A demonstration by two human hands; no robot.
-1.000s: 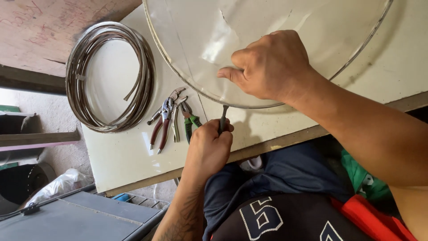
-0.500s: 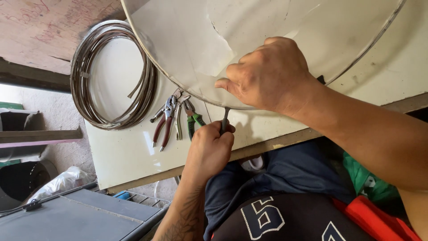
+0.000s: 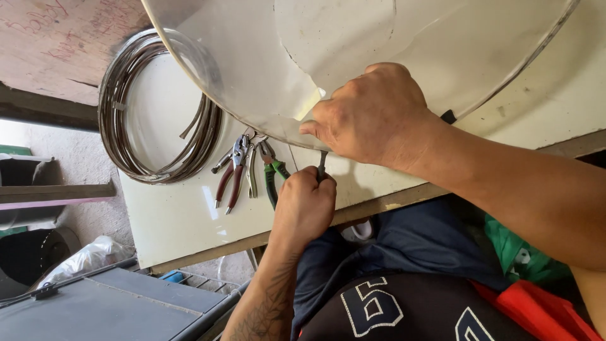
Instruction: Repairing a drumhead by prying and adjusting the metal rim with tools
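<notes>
Shifted leftward, glossy round sheet under right hand.

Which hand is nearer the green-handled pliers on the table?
Left. The left hand, gripping a small tool, sits just right of the green-handled pliers, almost touching them. The right hand rests higher up on the round sheet, farther away.
</notes>
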